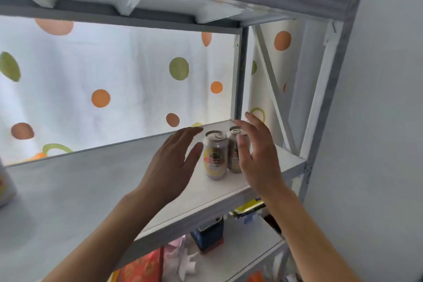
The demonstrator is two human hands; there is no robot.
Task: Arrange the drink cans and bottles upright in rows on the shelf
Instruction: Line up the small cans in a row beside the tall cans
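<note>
Two drink cans stand upright on the white shelf (96, 190), close to its right end and near the front edge. The front can (215, 155) has a yellow and pale label with a red band, and the second can (234, 150) stands just behind it to the right, so that the two seem to touch, although the picture is a little blurred there. The left hand (172, 165) hangs just left of the front can with fingers straight and spread, the palm turned toward the can, and it holds nothing. The right hand (257, 155) is on the other side, also with relaxed open fingers; its fingers cover part of the second can, but I cannot tell if they really touch it. Behind the shelf hangs a white curtain (114, 75) with orange, green and brown dots. At the far left edge a part of a pale package (5, 186) is visible on the same shelf. On the lower shelf (247, 252) lie a blue box (209, 236), a red packet (142, 268) and other small things.
</note>
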